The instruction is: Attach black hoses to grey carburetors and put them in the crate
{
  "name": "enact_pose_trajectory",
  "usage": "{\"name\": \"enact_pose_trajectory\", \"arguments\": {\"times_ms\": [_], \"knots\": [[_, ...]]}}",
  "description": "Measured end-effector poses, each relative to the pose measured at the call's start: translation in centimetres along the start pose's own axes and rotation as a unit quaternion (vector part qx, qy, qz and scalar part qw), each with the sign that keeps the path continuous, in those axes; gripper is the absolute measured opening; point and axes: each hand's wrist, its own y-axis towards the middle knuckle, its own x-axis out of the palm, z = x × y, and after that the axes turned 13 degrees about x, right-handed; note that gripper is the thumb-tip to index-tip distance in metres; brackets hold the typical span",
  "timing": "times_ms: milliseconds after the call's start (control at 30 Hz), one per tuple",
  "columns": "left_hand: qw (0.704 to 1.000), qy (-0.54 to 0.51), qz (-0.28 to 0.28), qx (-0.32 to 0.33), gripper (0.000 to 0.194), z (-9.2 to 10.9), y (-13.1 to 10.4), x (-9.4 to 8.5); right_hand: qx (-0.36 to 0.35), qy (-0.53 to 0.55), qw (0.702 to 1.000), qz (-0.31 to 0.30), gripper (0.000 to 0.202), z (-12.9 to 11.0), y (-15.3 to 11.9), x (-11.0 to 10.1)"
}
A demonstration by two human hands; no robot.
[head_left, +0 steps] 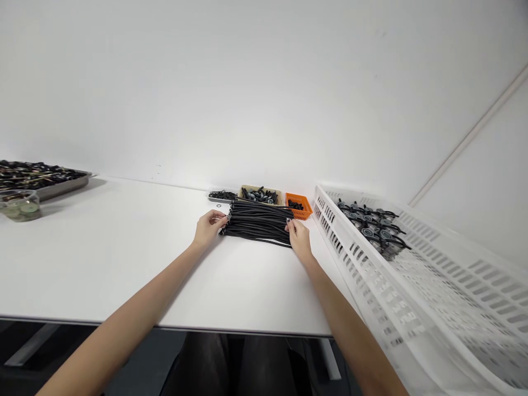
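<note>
A row of long black tubes [262,221] lies side by side on the white table, with small shiny pieces along their left ends. At those left ends, my left hand [209,226] is closed, thumb and fingertips pinched on the tubes. My right hand [300,237] closes its fingers on the right ends. How many tubes each hand grips cannot be made out. One lower tube lies slightly apart from the rest. Just behind my left hand, a small black ring [219,205] rests on the table.
Behind the tubes stand a tray of black rings [223,195], a yellow basket [281,193] of dark parts and an orange basket [304,213]. A white slotted crate [350,258] holding black-and-grey assemblies [373,225] borders the right. Far left are a metal tray [61,188] and a clear tub [25,208].
</note>
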Motion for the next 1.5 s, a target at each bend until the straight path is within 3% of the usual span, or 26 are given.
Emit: {"name": "enact_pose_trajectory", "arguments": {"times_ms": [1500], "knots": [[0.999, -0.001, 0.039, -0.016, 0.047, 0.84, -0.16, 0.18, -0.040, 0.033, 0.999, -0.003, 0.018, 0.22, 0.32, 0.34]]}}
